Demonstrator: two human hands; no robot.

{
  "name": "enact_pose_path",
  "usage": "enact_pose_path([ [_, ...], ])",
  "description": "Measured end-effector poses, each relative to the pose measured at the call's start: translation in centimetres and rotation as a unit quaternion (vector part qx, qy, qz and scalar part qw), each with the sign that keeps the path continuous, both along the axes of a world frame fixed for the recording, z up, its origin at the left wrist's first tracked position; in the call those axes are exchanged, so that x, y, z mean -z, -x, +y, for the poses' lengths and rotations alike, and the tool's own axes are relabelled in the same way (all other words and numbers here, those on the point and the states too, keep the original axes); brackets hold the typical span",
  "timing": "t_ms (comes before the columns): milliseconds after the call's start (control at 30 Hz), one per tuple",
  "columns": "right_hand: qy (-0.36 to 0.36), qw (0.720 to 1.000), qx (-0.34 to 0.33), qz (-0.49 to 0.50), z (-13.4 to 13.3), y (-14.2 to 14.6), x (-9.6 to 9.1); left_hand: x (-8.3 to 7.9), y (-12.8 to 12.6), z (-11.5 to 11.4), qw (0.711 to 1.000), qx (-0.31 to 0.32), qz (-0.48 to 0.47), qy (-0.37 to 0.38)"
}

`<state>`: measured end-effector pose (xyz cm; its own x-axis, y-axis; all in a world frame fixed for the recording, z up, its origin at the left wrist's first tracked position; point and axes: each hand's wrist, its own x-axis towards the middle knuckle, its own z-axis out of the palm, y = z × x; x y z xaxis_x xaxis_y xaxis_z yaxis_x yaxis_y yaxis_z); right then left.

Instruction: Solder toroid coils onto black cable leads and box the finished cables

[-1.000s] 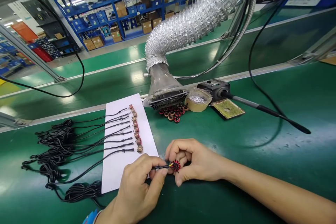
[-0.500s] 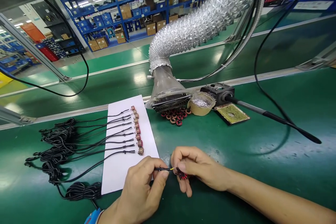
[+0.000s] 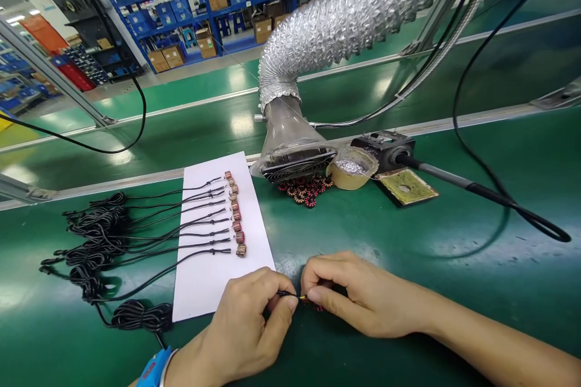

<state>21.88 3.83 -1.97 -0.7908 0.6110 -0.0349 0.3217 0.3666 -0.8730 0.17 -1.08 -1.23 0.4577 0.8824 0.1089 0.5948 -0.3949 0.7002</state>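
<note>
My left hand (image 3: 245, 326) pinches the end of a thin black cable (image 3: 287, 294) between thumb and forefinger, low in the middle of the green bench. My right hand (image 3: 358, 293) is closed on a small red and black ring coil (image 3: 318, 306), mostly hidden under its fingers. Cable tip and coil meet between the two hands, just off the near right corner of a white sheet (image 3: 204, 281). On that sheet several black cables (image 3: 195, 227) lie side by side, each ending at a small copper coil (image 3: 241, 250).
Coiled cable bundles (image 3: 95, 242) lie left of the sheet. Behind the hands stand a fume hood (image 3: 295, 160) on a silver duct, a heap of ring coils (image 3: 308, 190), a tape roll (image 3: 353, 167), and a soldering iron (image 3: 476, 190) on its stand with sponge (image 3: 405, 185).
My right hand has closed further over the ring coil, which showed plainly a second ago. Both hands stay together at the cable tip. The view has shifted slightly.
</note>
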Motion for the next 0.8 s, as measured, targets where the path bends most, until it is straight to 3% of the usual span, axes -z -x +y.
enact_pose_path([
  [100,0.007,1.000,0.007,-0.005,-0.27,0.08,-0.16,0.01,-0.17,-0.08,1.000,0.008,0.002,-0.007],
  [167,0.101,0.995,0.017,0.020,-0.35,0.18,-0.13,0.00,-0.23,-0.10,1.000,-0.002,-0.013,-0.013],
  [267,0.277,0.959,0.034,0.058,-0.28,0.43,0.11,0.00,-0.20,-0.14,0.999,-0.026,-0.033,-0.021],
  [333,0.319,0.944,0.058,0.059,-0.20,0.63,0.27,0.07,-0.14,-0.20,0.999,-0.034,-0.035,-0.022],
  [800,0.268,0.956,0.089,0.074,-0.57,0.99,0.44,0.26,-0.16,-0.05,0.999,-0.012,-0.019,-0.040],
])
